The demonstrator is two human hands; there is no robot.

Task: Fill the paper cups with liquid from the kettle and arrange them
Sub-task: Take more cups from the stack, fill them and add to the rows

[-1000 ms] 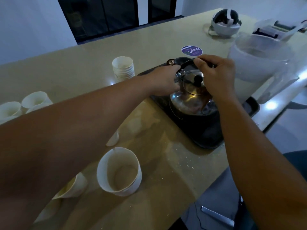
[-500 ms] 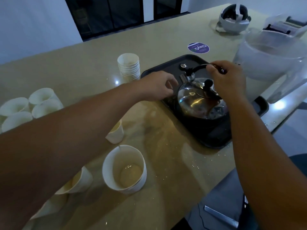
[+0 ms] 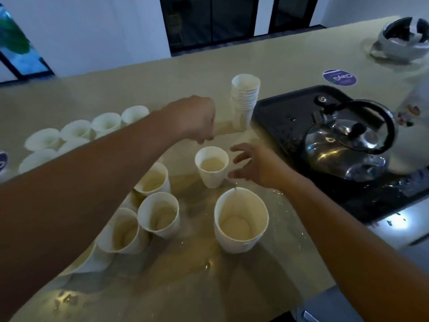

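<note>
Reaching toward a filled cup (image 3: 211, 166) at frame centre, the right hand (image 3: 253, 167) has thumb and fingers spread around the cup's right side. Not yet closed on it; contact cannot be told for certain. The left hand (image 3: 197, 119) hangs above and left of that cup, fingers loosely curled downward, nothing visibly held.

Kettle (image 3: 343, 145) stands upright on the black tray (image 3: 278, 108) at right of frame, handle up, lid on, no hand on it. Judgement: pouring is paused, arranging is the step in hand.

Progress, as far as visible:
- Centre cup holds pale liquid.
- Larger-looking near cup (image 3: 241, 219), lower centre, also holds liquid, low level.
- Three cups in a cluster (image 3: 148, 205) at lower left-centre show liquid, touching or nearly so; more cups below them are hidden by the left forearm.
- A group of cups (image 3: 76, 138) at mid left sits in rows; contents too dim to tell.
- A stack of unused cups (image 3: 245, 98) stands just beside the tray's left edge, so filling is probably not finished.

Table (image 3: 162, 287) surface looks wet around the filled cups; spill risk when sliding. A round purple sticker (image 3: 339, 77) lies at upper right, beyond the tray.

Estimate: partway through; the centre cup and near cup remain apart from the cluster.
</note>
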